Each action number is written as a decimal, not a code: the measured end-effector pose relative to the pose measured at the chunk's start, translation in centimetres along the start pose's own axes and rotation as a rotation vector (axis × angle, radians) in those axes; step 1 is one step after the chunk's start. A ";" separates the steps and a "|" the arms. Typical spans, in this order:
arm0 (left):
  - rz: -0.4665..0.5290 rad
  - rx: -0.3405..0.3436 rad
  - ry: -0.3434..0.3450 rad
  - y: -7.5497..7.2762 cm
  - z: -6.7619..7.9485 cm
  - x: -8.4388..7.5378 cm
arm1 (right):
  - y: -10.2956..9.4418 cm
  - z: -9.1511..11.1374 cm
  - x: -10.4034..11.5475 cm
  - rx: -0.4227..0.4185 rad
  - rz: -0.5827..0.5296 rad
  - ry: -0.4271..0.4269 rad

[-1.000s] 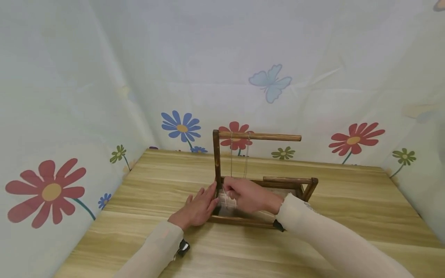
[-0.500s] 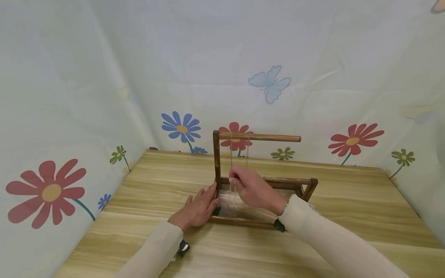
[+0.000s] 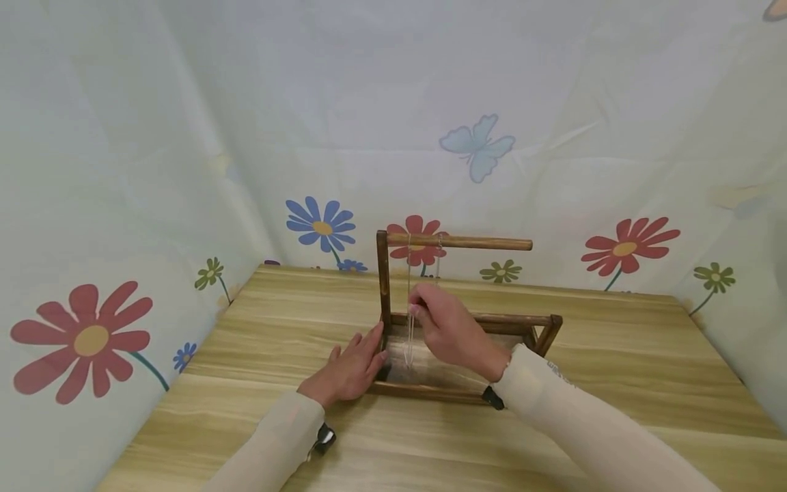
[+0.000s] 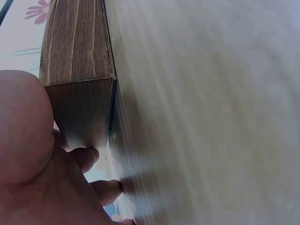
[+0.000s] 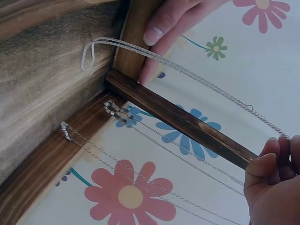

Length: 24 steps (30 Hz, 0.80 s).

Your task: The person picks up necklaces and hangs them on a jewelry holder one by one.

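My right hand (image 3: 451, 331) pinches a thin silver chain necklace (image 5: 187, 72) above the tray of a dark wooden jewelry stand (image 3: 382, 273). The chain hangs doubled, its looped lower end low over the tray (image 3: 430, 391). My left hand (image 3: 349, 367) rests with extended fingers against the tray's left end. In the left wrist view, its fingers (image 4: 107, 191) lie beside the tray's wooden corner (image 4: 79, 101). Two other chains hang from the stand's top bar (image 3: 486, 242); in the right wrist view, the lower ends of these hanging chains (image 5: 115, 111) show small beads or coils.
The stand's shorter right side carries a lower bar (image 3: 513, 319). Beneath everything is a wood-grain table (image 3: 615, 396). Behind it, a pale cloth backdrop (image 3: 344, 102) is printed with flowers and a butterfly.
My right hand has risen from inside the tray and shifted slightly right, drawing the chain up. The chain, bunched before, now hangs straighter. My left hand has stayed in place.
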<state>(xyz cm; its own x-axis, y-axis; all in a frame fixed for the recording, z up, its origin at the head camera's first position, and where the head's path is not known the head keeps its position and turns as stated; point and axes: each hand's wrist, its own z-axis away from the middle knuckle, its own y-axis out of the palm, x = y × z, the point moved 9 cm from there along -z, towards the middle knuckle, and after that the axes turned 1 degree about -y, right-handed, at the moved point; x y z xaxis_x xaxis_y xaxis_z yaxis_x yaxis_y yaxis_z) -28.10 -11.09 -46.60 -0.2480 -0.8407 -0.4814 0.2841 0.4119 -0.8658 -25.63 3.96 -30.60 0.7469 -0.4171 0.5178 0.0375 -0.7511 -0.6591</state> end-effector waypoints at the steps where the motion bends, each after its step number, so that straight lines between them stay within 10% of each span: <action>1: 0.002 -0.003 0.001 0.0 0.0 0.0 | -0.1 -0.1 0.1 -0.002 0.001 -0.001; 24: 0.014 0.005 -0.003 0.0 0.0 0.1 | -2.3 -1.5 1.5 -0.083 0.135 -0.086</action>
<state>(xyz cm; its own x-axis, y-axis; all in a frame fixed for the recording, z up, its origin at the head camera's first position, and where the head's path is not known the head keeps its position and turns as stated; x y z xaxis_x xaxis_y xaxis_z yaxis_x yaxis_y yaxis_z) -28.14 -11.16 -46.66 -0.2415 -0.8357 -0.4933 0.2925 0.4220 -0.8581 -25.63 4.28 -27.51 0.7957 -0.4745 0.3764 -0.1198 -0.7324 -0.6702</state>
